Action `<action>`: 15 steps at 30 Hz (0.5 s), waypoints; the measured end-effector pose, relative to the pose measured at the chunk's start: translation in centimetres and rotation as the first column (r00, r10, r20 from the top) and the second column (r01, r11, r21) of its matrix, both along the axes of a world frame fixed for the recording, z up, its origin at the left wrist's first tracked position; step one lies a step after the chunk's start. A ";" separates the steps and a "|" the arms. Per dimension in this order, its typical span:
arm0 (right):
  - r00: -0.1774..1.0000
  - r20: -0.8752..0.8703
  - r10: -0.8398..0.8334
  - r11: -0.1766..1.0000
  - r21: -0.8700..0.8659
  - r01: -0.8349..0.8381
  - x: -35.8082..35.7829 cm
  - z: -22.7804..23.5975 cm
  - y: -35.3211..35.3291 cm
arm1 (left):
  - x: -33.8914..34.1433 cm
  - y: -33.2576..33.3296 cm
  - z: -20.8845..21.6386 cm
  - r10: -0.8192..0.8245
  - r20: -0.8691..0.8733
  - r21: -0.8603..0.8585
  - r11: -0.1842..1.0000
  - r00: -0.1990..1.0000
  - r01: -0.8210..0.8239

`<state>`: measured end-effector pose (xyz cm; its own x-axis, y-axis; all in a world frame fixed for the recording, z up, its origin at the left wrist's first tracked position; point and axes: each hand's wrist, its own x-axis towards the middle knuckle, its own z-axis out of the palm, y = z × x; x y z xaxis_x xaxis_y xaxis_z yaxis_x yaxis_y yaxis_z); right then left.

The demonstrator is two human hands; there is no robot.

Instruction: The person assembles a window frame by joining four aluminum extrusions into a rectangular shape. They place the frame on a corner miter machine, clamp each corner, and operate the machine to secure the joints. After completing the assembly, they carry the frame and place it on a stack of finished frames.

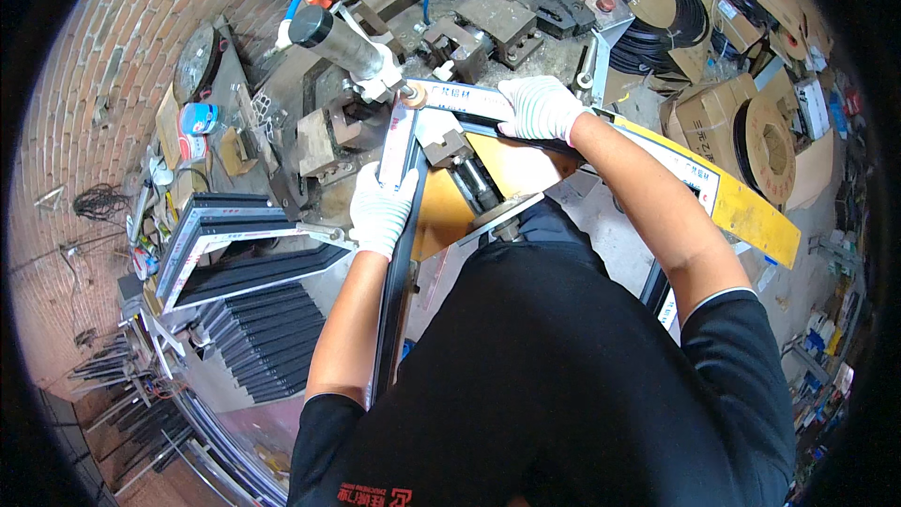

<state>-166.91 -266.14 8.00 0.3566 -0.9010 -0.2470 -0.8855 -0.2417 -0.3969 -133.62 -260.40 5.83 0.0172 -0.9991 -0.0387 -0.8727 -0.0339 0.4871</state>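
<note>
Both of my hands wear white striped gloves and hold a metal profile frame whose corner sits in a heavy machine (507,14). My left hand (380,216) is closed round the left profile (398,143), which runs down past my left side. My right hand (542,111) grips the right profile (460,101) from above; its fingertips are partly hidden. The profiles carry white printed film and meet at a corner under a clamp cylinder (347,49) with a dark cap. Metal jaw blocks (446,143) sit inside the corner.
A yellow bar (758,223) extends under my right forearm. Several dark frames (178,239) lean at the left, above a stack of dark profiles (267,338). Black coils (690,14) and a cardboard box (704,117) stand at the far right. A red button (605,3) sits on the machine.
</note>
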 end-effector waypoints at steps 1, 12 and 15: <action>1.000 -0.004 -0.005 1.000 0.009 0.005 0.0 0.0 0.0 | -0.3 0.1 0.1 0.015 -0.037 -0.100 0.995 0.999 -0.019; 0.991 0.131 0.013 1.000 0.026 -0.017 -0.8 -1.4 -0.9 | -7.5 -9.0 12.5 -0.174 -0.316 -0.390 0.920 0.933 0.040; 0.989 0.141 0.031 0.998 0.042 -0.037 -0.9 -1.8 -1.2 | -6.5 -9.3 13.5 -0.176 -0.136 -0.463 0.881 0.975 0.095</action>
